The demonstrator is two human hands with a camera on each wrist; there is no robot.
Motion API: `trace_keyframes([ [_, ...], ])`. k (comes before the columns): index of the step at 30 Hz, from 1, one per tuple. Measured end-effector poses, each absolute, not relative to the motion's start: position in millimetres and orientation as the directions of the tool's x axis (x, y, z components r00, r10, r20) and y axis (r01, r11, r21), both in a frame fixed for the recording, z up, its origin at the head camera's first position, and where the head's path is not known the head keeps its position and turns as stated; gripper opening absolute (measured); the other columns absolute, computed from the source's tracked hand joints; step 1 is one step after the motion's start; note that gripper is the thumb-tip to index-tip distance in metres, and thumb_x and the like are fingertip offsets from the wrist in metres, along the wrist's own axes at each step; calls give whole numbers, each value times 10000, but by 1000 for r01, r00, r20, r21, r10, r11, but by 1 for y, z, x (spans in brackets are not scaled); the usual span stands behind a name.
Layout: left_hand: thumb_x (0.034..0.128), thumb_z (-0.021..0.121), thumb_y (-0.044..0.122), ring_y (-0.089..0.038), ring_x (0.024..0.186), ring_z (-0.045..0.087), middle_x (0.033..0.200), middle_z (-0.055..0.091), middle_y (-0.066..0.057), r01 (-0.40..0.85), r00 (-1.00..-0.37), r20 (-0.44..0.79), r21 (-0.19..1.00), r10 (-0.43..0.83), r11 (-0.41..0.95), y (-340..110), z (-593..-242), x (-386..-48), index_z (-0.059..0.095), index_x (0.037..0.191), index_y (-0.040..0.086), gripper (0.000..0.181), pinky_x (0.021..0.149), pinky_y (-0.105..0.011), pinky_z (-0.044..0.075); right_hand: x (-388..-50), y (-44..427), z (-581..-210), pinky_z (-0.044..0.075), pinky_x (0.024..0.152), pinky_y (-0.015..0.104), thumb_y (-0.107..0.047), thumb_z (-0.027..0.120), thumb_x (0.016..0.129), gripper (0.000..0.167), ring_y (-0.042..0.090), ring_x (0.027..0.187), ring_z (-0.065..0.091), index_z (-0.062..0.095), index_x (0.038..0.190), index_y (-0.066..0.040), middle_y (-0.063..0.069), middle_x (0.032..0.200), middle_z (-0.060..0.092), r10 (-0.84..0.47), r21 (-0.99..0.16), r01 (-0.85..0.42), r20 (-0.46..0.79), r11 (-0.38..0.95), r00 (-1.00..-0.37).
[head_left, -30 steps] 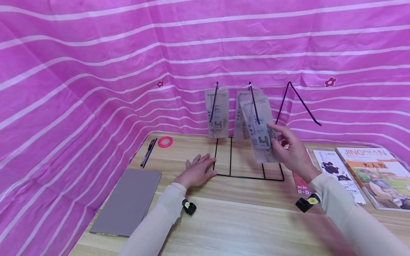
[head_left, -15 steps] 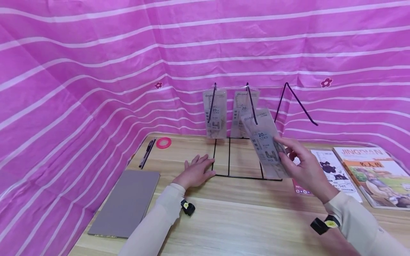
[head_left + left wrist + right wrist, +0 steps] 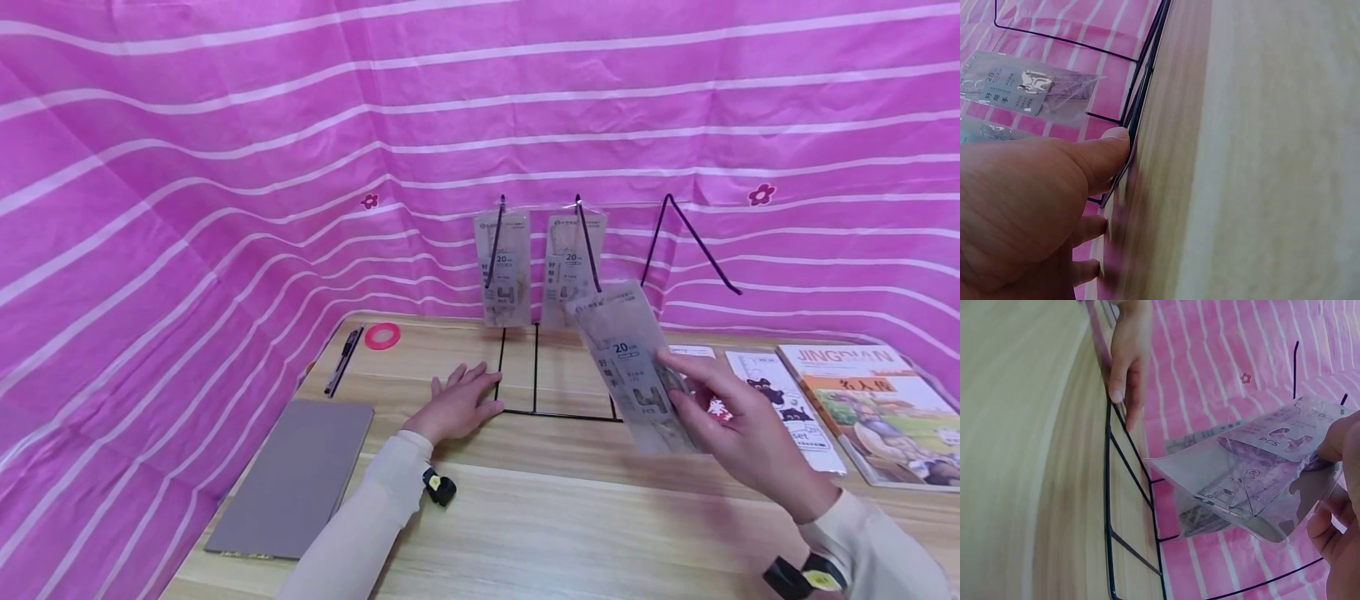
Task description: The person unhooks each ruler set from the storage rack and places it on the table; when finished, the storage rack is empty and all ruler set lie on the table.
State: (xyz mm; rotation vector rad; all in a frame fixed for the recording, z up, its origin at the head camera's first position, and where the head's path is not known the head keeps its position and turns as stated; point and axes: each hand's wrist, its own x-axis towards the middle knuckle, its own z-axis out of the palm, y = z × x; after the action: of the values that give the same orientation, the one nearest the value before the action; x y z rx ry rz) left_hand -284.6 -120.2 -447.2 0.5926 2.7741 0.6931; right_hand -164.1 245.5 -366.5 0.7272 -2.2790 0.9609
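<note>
My right hand point(image 3: 757, 437) pinches the right edge of a clear packet with a ruler set point(image 3: 633, 375) between thumb and fingers. The packet tilts just below the tip of the middle hook; in the right wrist view, a printed scale shows through its plastic. My left hand point(image 3: 461, 404) lies with fingers spread on the table, its thumb point(image 3: 1113, 140) touching the base of a black wire rack point(image 3: 562, 415). Similar packets hang on the rack's left hook point(image 3: 513, 267) and middle hook point(image 3: 566, 250). The right hook point(image 3: 705, 237) carries nothing.
A grey notebook point(image 3: 292, 475), pens point(image 3: 343, 362) and a pink tape roll point(image 3: 382, 336) lie left. To the right are a packet with black cats point(image 3: 795, 417), partly behind my hand, and a magazine point(image 3: 877, 408). Pink striped cloth point(image 3: 225, 167) surrounds the table.
My right hand has drawn the ruler set packet down and to the right, from around the middle hook to below its tip. The left hand stays at the rack's base.
</note>
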Motion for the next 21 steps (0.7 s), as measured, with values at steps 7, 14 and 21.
trace_keyframes([
  [7,1071,556,490,-422,1641,83,1765,218,-78,338,-892,-103,492,440,802,-121,-451,-284,407,1630,261,622,1227,-793,-23,-147,245,-369,448,630,163,179,702,880,553,8,783,513,625,1406,27,-37,975,603,-290,-432,-738,724,518,-626],
  [14,1067,565,483,-435,1636,94,1761,217,-95,334,-897,-92,498,432,800,-125,-453,-283,407,1629,254,627,1218,-802,-25,-121,252,-366,434,614,163,282,733,758,728,-1,835,511,628,1421,0,-115,1178,649,-268,-456,-677,678,577,-684],
  [21,1069,562,485,-440,1634,90,1764,208,-93,355,-889,-89,486,449,799,-122,-449,-286,396,1634,256,631,1218,-800,-27,-87,277,-373,390,580,167,144,741,883,719,3,807,490,577,1516,-156,-174,1022,584,-154,-524,-448,511,724,-846],
])
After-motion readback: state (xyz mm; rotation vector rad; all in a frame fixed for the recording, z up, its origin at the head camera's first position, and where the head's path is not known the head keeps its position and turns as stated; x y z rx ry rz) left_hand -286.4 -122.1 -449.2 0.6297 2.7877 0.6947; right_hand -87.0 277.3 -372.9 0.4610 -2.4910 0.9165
